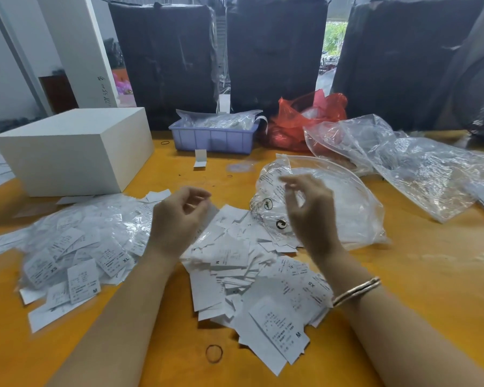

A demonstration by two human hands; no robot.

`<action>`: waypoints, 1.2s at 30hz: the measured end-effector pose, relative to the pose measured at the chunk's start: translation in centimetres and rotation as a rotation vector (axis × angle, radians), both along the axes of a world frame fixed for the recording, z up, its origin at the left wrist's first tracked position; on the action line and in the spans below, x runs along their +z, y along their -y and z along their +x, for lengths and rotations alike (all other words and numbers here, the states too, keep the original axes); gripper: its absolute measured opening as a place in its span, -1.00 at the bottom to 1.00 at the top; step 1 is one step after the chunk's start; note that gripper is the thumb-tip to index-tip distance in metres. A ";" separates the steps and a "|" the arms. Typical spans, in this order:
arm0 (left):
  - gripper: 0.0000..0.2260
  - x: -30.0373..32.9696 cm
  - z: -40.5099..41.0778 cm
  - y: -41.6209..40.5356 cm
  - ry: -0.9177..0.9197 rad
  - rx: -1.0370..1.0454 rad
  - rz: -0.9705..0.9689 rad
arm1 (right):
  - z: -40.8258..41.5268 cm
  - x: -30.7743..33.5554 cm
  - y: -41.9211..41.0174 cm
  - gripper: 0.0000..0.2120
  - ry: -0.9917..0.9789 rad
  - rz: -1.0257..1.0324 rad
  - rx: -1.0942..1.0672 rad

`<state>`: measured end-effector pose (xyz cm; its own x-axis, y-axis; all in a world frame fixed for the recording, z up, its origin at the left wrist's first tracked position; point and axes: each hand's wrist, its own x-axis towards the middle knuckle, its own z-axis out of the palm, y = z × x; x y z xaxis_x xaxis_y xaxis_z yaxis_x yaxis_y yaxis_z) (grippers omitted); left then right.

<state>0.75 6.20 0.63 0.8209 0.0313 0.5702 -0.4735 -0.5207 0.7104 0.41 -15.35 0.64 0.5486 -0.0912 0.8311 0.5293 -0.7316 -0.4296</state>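
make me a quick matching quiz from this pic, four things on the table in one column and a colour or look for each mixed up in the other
Things:
1. paper labels
2. tray
3. bag beside the tray
4. rubber band

Colour or look:
a. red, crumpled
b. thin dark ring, lying alone nearest the camera
c. white, printed with size letters, in a loose heap
d. lilac blue, with clear packets inside

Pairs: 1-c, 2-d, 3-a, 4-b
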 end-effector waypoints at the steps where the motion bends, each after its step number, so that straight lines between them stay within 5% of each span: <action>1: -0.90 0.0 0.2 -0.5 0.011 0.089 0.065 | 0.4 0.3 1.2 -0.80 0.019 0.021 -0.114; 4: -0.87 -0.4 0.6 -1.8 -0.088 0.311 0.231 | 1.1 -0.1 4.9 -0.77 -0.192 -0.024 -0.391; 7: -0.79 -0.9 0.9 -2.5 -0.285 0.458 0.423 | 1.8 -1.4 6.3 -0.71 -0.665 -0.309 -0.512; 9: -0.72 -1.1 0.9 -2.6 -0.336 0.521 0.556 | 2.2 -1.8 6.2 -0.73 -0.808 -0.454 -0.522; 16: -0.81 -1.0 0.5 -0.6 -0.069 0.421 0.558 | 2.7 -1.8 5.6 -0.78 -0.779 -0.566 -0.596; 21: -0.88 -0.9 0.0 0.9 0.016 0.174 0.353 | 2.0 -2.0 5.9 -0.87 -0.534 -0.197 -0.511; 28: -0.79 -0.2 -0.4 1.7 -0.113 -0.164 0.006 | -0.2 0.1 2.0 -0.90 -0.124 -0.028 -0.130; 32: -0.72 0.1 -0.8 1.5 -0.287 -0.415 -0.125 | -1.9 1.1 -1.8 -0.86 -0.454 0.154 0.469; 36: -0.77 0.4 -1.3 1.8 -0.342 -0.493 -0.266 | -2.4 0.3 -3.7 -0.82 -0.625 0.333 0.657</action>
<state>-0.58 4.44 1.05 0.9087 -0.2912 0.2990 -0.3363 -0.0866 0.9378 -1.99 -11.68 0.89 0.9087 0.2138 0.3585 0.3946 -0.1604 -0.9048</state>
